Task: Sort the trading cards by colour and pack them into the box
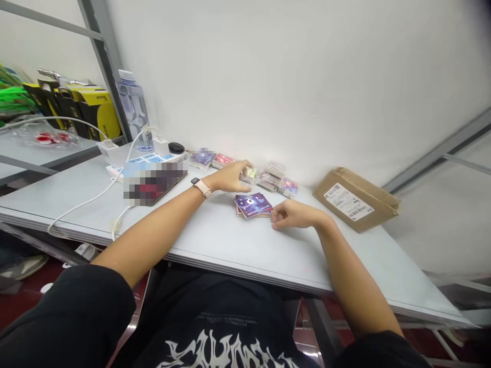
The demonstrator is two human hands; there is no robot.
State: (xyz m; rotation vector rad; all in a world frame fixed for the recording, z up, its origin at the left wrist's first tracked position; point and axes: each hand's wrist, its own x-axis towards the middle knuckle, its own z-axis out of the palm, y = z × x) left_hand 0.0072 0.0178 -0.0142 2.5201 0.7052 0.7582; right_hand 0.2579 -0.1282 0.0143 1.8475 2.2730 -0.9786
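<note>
My left hand is arched, thumb parted from the fingers, around a crinkled clear wrapper; I can't tell whether I grip it or only touch it. My right hand has its fingers curled inward at the right edge of the cards; whether they pinch that edge I can't make out. The cards lie in a slightly skewed stack, left of my right fingertips and just nearer me than my left thumb. Beyond them sit small packs. I judge the step in hand to be handling the wrapper beside the cards; the next move calls for a sure left pinch and a light right touch, so the stack doesn't slide.
</note>
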